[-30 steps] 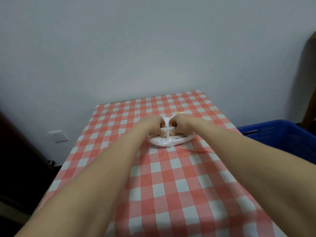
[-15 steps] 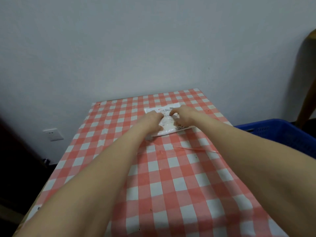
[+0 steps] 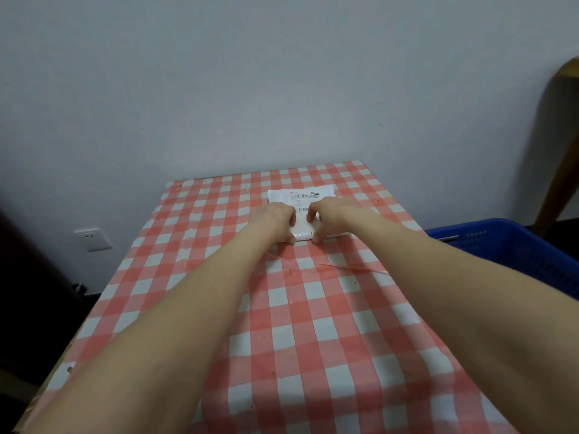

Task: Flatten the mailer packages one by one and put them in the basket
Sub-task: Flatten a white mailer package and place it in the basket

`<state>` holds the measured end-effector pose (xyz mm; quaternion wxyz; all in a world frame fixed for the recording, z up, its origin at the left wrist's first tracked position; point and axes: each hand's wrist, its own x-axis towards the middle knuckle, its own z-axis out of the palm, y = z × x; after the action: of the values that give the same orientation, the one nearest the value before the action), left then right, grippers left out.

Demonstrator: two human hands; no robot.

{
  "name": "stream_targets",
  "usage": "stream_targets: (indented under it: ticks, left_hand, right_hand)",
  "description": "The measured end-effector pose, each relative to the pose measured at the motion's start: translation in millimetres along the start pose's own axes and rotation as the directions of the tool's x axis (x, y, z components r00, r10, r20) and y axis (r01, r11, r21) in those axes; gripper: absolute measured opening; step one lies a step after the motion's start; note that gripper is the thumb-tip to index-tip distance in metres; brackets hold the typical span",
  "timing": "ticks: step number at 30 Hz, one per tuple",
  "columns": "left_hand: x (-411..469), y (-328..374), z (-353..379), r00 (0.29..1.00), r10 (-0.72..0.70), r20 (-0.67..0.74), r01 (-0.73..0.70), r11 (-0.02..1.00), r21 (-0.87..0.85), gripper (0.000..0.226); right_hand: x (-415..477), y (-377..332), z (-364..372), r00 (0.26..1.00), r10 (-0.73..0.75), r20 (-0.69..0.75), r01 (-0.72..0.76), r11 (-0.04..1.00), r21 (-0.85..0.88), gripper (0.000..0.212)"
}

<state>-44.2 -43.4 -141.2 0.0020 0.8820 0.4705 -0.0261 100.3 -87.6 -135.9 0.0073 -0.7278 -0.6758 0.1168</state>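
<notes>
The white mailer package (image 3: 301, 196) is lying flat on the far half of the table (image 3: 219, 308), slightly right of its middle, with its printed label facing up. Only the far strip of the label is showing clearly. Your hands are covering the near part, and the print is too small to read.

You are clasping that near part with both hands, which are sitting side by side and nearly touching. Your left hand (image 3: 277, 221) is bending its fingers down over the top while its thumb is pressing against the near edge. Your right hand (image 3: 328, 216) is doing the same in mirror image. Whether either thumb is reaching under the edge is hidden.

A red-and-white checked cloth is covering the table, and a thin crease is running across it just this side of the package. The blue basket (image 3: 513, 255) is standing off the right side of the table, lower down. The frame edge and your right forearm are cutting it off, so its inside is not showing. A wall socket (image 3: 91, 239) is sitting low on the wall at left, and a wooden piece (image 3: 560, 158) is leaning in at far right, only partly in view.
</notes>
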Motion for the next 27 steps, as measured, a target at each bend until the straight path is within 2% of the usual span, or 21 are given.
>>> stream_targets:
  ticks: [7, 14, 23, 25, 27]
  left_hand:
    - [7.8, -1.0, 4.0, 1.000, 0.007, 0.007, -0.007, 1.000, 0.008, 0.032]
    - [17.5, -3.8, 1.9, 0.999, 0.012, 0.047, -0.011, 0.999, -0.034, 0.029]
    - [14.4, -7.9, -2.5, 0.992, 0.059, 0.112, -0.049, 0.994, -0.093, 0.023]
    - [12.4, -10.3, -10.5, 0.983, 0.044, 0.177, -0.007, 0.978, -0.206, 0.022]
    - [10.3, -12.8, -20.6, 0.985, 0.022, 0.173, 0.035, 0.948, -0.317, 0.021]
  right_hand:
    - [9.7, 2.1, 10.1, 1.000, 0.023, -0.014, -0.023, 0.999, -0.048, 0.035]
    - [24.1, 0.2, 8.6, 0.999, 0.003, 0.040, 0.001, 0.996, -0.087, 0.016]
    - [13.4, 6.6, 8.6, 0.998, -0.041, 0.042, 0.038, 0.997, 0.065, 0.015]
    - [8.7, 10.8, 1.6, 0.997, -0.041, 0.071, 0.033, 0.992, 0.123, 0.017]
    - [6.3, 13.2, -7.2, 0.998, -0.043, 0.035, 0.034, 0.978, 0.205, 0.022]
